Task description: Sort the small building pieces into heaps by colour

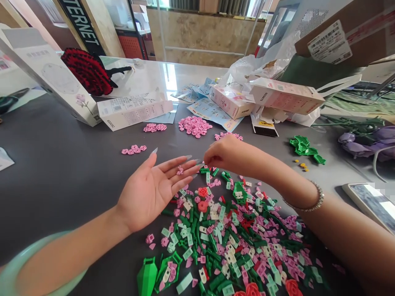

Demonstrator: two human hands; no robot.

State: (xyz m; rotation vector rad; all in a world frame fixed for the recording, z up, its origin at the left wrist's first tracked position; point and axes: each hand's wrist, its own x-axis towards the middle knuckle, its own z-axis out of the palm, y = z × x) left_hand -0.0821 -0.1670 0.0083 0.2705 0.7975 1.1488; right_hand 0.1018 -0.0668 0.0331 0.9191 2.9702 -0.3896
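Note:
My left hand (154,187) lies palm up with its fingers stretched out. A small pink toy brick piece (180,170) rests on those fingers. At the left fingertips is my right hand (226,153), its fingers pinched together; what they hold, if anything, is hidden. Below both hands spreads a loose pile of toy building bricks (222,230) in green, pink, pale mint, white and red. Beyond them sit a heap of round pink pieces (195,126) and smaller pink groups (134,150), (154,128). Another pink group (228,136) is partly covered by my right hand.
White boxes (132,111) stand at the back left near a red and black knitted item (88,72). Pink and white boxes (286,95), blue printed sheets (212,111) and plastic bags lie back right. Green leaf pieces (304,147), purple flowers (367,139) and a phone (370,201) are at right.

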